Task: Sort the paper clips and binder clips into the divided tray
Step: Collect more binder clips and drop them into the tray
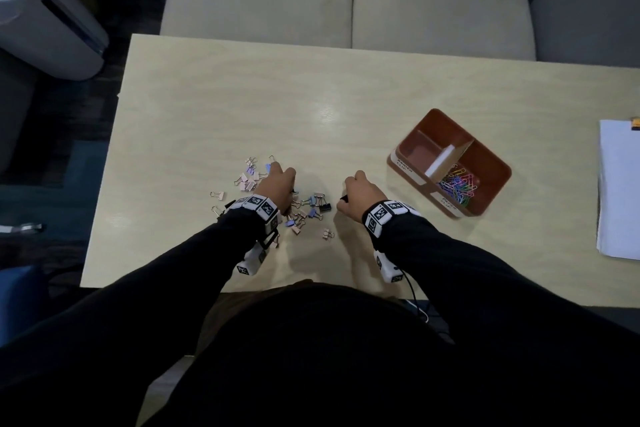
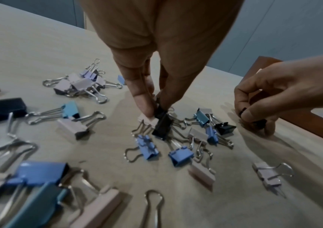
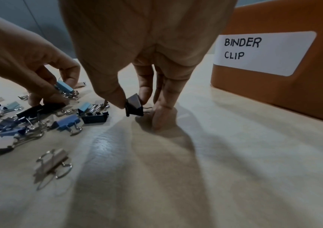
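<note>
Both hands pinching black binder clips off the table: right hand (image 3: 137,86) thumb-and-forefinger on one (image 3: 134,105) near the tray (image 1: 450,163), left hand (image 2: 156,77) on another (image 2: 162,123) in the pile; lift clear of neighbouring wire handles, then drop into the far-left BINDER CLIP compartment (image 1: 420,152), not onto the paper clips (image 1: 457,184).

head: top-down, far | wrists: low, close | shared: binder clips (image 1: 313,204)
</note>
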Motion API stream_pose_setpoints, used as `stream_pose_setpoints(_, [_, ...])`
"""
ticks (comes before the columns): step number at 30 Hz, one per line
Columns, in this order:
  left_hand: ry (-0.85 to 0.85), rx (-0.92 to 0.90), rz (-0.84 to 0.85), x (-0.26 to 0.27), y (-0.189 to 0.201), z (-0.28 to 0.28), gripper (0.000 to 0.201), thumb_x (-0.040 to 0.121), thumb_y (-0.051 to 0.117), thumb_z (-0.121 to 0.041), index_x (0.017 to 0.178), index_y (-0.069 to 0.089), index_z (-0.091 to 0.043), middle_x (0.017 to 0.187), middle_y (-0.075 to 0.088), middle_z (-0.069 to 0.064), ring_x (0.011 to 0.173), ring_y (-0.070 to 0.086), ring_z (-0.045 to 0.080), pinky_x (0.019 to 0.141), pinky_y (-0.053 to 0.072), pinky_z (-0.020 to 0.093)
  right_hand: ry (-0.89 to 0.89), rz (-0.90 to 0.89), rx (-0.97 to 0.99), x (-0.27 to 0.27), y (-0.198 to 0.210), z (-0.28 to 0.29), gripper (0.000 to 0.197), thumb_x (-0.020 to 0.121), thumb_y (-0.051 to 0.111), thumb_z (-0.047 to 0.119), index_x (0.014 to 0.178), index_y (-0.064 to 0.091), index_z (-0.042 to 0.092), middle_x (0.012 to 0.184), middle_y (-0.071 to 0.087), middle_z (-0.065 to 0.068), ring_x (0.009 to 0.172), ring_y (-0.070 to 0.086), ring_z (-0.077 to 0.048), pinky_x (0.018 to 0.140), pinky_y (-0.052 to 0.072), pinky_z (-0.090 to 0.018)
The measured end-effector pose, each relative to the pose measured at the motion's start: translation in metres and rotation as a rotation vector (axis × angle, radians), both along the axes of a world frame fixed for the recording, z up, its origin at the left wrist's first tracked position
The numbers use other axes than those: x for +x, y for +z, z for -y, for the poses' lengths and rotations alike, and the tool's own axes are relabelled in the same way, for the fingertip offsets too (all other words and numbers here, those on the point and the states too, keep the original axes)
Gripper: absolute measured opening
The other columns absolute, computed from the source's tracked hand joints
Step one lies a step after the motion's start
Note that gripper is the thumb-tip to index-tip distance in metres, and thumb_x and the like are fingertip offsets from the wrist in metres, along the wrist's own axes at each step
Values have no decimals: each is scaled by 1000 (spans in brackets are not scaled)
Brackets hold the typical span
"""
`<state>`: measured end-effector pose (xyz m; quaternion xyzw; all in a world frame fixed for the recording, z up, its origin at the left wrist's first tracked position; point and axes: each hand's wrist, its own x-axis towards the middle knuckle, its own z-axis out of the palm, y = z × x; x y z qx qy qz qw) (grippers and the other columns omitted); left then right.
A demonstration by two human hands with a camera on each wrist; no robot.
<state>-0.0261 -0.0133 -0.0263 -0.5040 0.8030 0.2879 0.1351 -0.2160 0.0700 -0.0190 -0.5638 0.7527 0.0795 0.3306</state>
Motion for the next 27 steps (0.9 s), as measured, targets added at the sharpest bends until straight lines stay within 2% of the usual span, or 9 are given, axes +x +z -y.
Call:
stream_pose_setpoints(4, [25,-20,-73,7,0,0,12,89,57,-8,96,47,-5,106,45,13,75,57,33,68,51,41,-49,63,-70,-1,3,-1,30,82,57,25,106,50,8,100,53,-10,88,58,-33,69,43,-33])
stream_pose_setpoints(8, [87,-43,-164,11,8,-2,19,92,55,-15,83,39,-12,89,52,11,76,51,29,64,39,34,-162,192,-89,3,5,-2,19,80,53,17,94,41,13,82,62,-10,70,64,-34,63,54,-41])
stream_pose_setpoints(12, [203,51,-237,11,11,-8,16,93,54,-13,85,40,-14,80,66,12,73,61,30,62,43,31,-76,238,-75,17,6,-3,10,96,40,19,105,38,15,90,59,-13,75,58,-36,70,49,-44])
stream_pose_setpoints(14, [274,124,-309,10,13,-12,14,93,53,-11,87,41,-15,78,67,10,69,67,28,54,48,27,-21,223,-57,26,6,-1,12,98,39,22,108,38,15,101,55,-15,79,57,-37,72,49,-45])
stream_pose_setpoints(18, [309,243,-435,9,17,-15,25,95,49,-6,110,55,-25,76,60,1,61,68,19,46,53,25,164,172,-9,36,4,-2,48,92,54,20,134,29,18,111,44,-17,72,58,-38,63,46,-40])
stream_pose_setpoints(21, [430,353,-492,10,15,-15,25,94,44,-4,100,61,-21,76,66,9,62,68,29,55,59,45,233,148,29,41,5,0,50,87,53,6,131,31,18,109,40,-17,63,49,-33,58,39,-38])
stream_pose_setpoints(23, [519,409,-458,8,14,-15,24,88,41,-2,89,59,-17,73,66,11,60,63,28,62,56,54,236,125,46,41,5,2,49,83,55,0,125,33,15,108,41,-17,64,50,-34,58,37,-38])
stream_pose_setpoints(25, [484,387,-380,3,16,-15,16,86,40,-7,86,54,-15,77,69,11,64,64,30,60,53,47,243,123,42,40,4,4,49,84,56,0,125,33,12,109,43,-17,73,57,-39,60,36,-38])
stream_pose_setpoints(27, [338,281,-281,-1,16,-17,3,87,47,-15,87,49,-14,83,68,10,74,65,30,64,48,36,252,122,45,38,3,5,47,86,53,1,128,32,10,111,47,-20,84,60,-42,63,36,-37])
